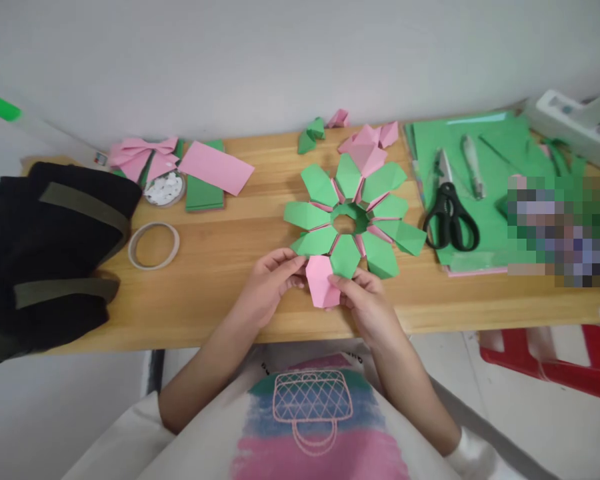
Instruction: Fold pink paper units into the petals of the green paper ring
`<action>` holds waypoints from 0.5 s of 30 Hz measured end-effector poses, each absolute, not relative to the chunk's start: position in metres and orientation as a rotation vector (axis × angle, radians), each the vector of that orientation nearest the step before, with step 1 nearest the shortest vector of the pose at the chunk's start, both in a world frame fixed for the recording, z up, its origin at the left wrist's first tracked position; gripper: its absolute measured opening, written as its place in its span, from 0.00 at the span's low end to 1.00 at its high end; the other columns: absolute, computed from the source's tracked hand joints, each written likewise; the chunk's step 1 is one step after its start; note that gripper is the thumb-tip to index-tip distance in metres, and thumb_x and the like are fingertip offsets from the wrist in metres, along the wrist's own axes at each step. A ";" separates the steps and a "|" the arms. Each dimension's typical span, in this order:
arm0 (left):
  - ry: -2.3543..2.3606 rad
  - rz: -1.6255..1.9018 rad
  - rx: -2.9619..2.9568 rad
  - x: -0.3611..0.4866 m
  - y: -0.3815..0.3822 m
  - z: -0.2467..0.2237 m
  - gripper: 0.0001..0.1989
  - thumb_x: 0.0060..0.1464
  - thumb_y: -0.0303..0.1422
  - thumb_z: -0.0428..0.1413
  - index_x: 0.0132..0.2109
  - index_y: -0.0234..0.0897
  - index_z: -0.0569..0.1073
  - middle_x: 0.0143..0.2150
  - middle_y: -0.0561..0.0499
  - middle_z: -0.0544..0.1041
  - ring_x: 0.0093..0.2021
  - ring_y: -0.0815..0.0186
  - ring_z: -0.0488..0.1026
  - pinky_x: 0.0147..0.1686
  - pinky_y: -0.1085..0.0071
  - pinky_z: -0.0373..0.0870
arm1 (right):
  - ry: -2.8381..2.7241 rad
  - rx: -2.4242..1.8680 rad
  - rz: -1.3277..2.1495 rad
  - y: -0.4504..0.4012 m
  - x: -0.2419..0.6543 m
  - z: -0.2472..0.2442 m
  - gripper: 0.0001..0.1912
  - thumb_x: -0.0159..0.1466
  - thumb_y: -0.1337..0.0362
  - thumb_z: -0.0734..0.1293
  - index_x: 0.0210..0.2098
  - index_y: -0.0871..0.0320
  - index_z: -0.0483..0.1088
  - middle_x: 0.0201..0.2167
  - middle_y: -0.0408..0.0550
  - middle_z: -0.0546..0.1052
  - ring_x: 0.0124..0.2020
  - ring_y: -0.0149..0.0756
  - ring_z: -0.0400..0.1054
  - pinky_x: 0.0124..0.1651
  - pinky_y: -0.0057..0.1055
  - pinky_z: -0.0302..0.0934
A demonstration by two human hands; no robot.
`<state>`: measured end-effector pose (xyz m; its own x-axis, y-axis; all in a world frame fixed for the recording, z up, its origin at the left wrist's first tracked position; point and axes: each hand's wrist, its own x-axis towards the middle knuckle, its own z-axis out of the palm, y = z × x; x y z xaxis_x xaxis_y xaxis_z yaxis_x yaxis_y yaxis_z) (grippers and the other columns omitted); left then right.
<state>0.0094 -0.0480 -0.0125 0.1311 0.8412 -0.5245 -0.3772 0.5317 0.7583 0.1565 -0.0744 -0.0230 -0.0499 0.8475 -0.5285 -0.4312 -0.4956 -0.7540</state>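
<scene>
A ring of folded green paper petals [347, 179] with pink edges between them lies on the wooden table. At its near side a folded pink paper piece [320, 283] is held between my hands. My left hand [275, 280] has its thumb and fingers closed at the piece's upper left edge, by a green petal. My right hand [363, 297] pinches the right side of the same piece, thumb on top. Folded pink pieces [367, 150] lie just behind the ring, and a small folded green piece [311, 136] is to their left.
Black-handled scissors [450, 213] and a cutter [473, 167] rest on green sheets [430, 143] at the right. Leftward are a tape roll [154, 246], a pink card [217, 168], a pink bow [143, 157] and a black bag [55, 247]. A red stool [555, 363] stands below the table.
</scene>
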 end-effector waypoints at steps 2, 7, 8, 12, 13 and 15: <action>1.122 0.957 0.523 0.009 -0.048 -0.012 0.12 0.38 0.33 0.67 0.26 0.33 0.72 0.24 0.54 0.75 0.25 0.73 0.71 0.26 0.77 0.69 | -0.495 -1.271 1.704 -0.075 0.156 -0.023 0.11 0.43 0.60 0.75 0.22 0.58 0.72 0.16 0.40 0.75 0.16 0.27 0.66 0.19 0.24 0.65; 1.147 0.987 0.609 0.010 -0.050 -0.009 0.11 0.39 0.34 0.67 0.26 0.33 0.75 0.24 0.54 0.75 0.26 0.73 0.71 0.28 0.77 0.68 | -0.441 -1.304 1.677 -0.074 0.154 -0.023 0.09 0.42 0.63 0.73 0.18 0.59 0.70 0.13 0.38 0.71 0.15 0.26 0.64 0.19 0.23 0.64; 1.163 0.996 0.633 0.010 -0.051 -0.009 0.10 0.39 0.34 0.67 0.26 0.33 0.75 0.24 0.54 0.76 0.26 0.74 0.70 0.28 0.77 0.68 | -0.430 -1.310 1.670 -0.074 0.153 -0.023 0.08 0.41 0.64 0.73 0.17 0.59 0.70 0.13 0.38 0.71 0.15 0.26 0.64 0.18 0.23 0.63; 1.225 1.053 0.673 0.011 -0.052 -0.012 0.11 0.39 0.36 0.68 0.27 0.34 0.76 0.24 0.54 0.76 0.25 0.73 0.70 0.28 0.76 0.69 | -0.425 -1.321 1.636 -0.074 0.151 -0.021 0.07 0.41 0.66 0.71 0.16 0.58 0.67 0.12 0.36 0.70 0.13 0.24 0.61 0.16 0.22 0.60; 1.222 1.059 0.658 0.011 -0.051 -0.013 0.12 0.40 0.37 0.67 0.26 0.34 0.76 0.23 0.54 0.76 0.25 0.73 0.71 0.28 0.76 0.69 | -0.430 -1.325 1.631 -0.074 0.151 -0.021 0.07 0.41 0.66 0.71 0.15 0.58 0.67 0.12 0.36 0.69 0.13 0.24 0.61 0.16 0.22 0.60; 1.198 1.055 0.615 0.013 -0.050 -0.014 0.13 0.41 0.39 0.67 0.28 0.34 0.76 0.24 0.53 0.77 0.25 0.72 0.72 0.27 0.76 0.69 | -0.440 -1.336 1.625 -0.074 0.152 -0.021 0.06 0.41 0.66 0.70 0.15 0.58 0.67 0.12 0.37 0.70 0.13 0.25 0.61 0.16 0.23 0.59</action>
<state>0.0126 -0.0501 -0.0142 0.0082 0.8977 -0.4405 -0.3238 0.4191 0.8482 0.1515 -0.0744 -0.0214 0.0509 0.8297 -0.5559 -0.4364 -0.4822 -0.7596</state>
